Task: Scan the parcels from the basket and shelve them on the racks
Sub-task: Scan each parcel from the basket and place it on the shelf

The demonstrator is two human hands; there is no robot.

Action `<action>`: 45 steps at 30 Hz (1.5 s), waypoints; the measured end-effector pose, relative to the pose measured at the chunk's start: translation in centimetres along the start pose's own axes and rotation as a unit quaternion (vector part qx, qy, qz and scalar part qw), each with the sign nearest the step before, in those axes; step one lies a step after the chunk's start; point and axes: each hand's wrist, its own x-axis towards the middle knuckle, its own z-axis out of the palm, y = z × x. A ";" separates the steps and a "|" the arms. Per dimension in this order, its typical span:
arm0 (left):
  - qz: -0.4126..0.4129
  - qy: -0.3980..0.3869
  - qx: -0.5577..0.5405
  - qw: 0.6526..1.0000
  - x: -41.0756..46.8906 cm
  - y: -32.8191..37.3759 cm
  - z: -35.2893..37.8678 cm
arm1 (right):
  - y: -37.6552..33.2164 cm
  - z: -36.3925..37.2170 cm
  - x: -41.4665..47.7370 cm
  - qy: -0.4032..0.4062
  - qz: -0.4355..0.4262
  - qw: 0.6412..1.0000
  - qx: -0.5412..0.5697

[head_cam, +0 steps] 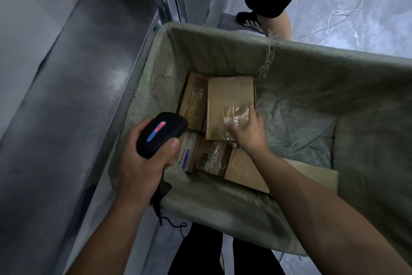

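A parcel depot: steel rack (78,74), sack-lined basket (312,69) of cardboard parcels (229,96).

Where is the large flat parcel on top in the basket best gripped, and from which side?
By its right long edge, coming from above and the right: the top parcel lies flat with bare basket lining beside that edge, while a neighbouring parcel crowds its left. The right hand rests near that corner.

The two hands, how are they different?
The left hand grips a black scanner. The right hand touches a brown box, and blur hides whether it grips. The left hand is up by the edge of the basket, while the right hand reaches deep inside it. Both hands are bare.
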 end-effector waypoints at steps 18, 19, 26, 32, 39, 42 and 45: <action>-0.023 -0.019 -0.032 0.999 0.7 -0.3 -1.4 | -1.1 6.9 0.0 -0.040 -0.103 0.897 -0.427; -0.023 -0.021 -0.030 0.999 0.8 -0.3 -1.5 | -1.0 6.7 0.0 -0.034 -0.105 0.900 -0.421; -0.021 -0.033 -0.019 0.999 1.2 -0.3 -2.0 | -1.8 4.2 -1.2 -0.021 -0.155 0.956 -0.247; -0.012 -0.051 -0.027 0.998 1.3 -0.1 -1.6 | -1.8 1.8 -3.5 -0.047 -0.236 0.966 -0.093; -0.012 -0.053 -0.015 0.998 1.5 0.3 -1.5 | -0.8 0.6 -5.7 -0.055 -0.208 0.976 -0.024; -0.013 -0.053 -0.013 0.998 1.4 0.4 -1.4 | -0.9 0.1 -6.4 0.011 -0.180 0.983 0.028; -0.010 -0.057 -0.006 0.998 1.2 0.4 -1.2 | -0.9 -0.4 -6.7 0.083 -0.152 0.982 0.069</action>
